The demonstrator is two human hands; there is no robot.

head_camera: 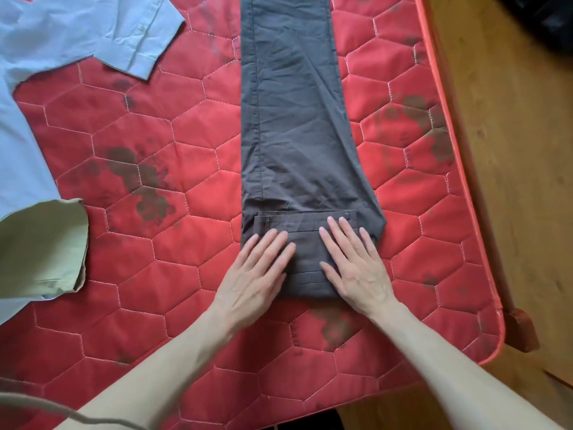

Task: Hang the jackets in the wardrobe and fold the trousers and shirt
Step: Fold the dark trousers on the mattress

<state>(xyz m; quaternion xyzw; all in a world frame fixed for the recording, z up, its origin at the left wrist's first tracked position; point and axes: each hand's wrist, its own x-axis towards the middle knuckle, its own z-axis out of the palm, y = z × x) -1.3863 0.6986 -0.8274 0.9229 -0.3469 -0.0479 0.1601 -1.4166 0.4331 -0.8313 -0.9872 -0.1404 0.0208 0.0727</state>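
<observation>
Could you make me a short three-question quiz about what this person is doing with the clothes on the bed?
1. True or false: both hands lie flat on the folded end of the dark trousers.
2. Which garment lies at the far left of the red mattress? A) a black coat B) a light blue shirt C) a white towel
3. Fill in: the trousers' unfolded length stretches ____ from the person.

Key:
1. True: the left hand and right hand press with straight fingers.
2. B
3. away
</observation>
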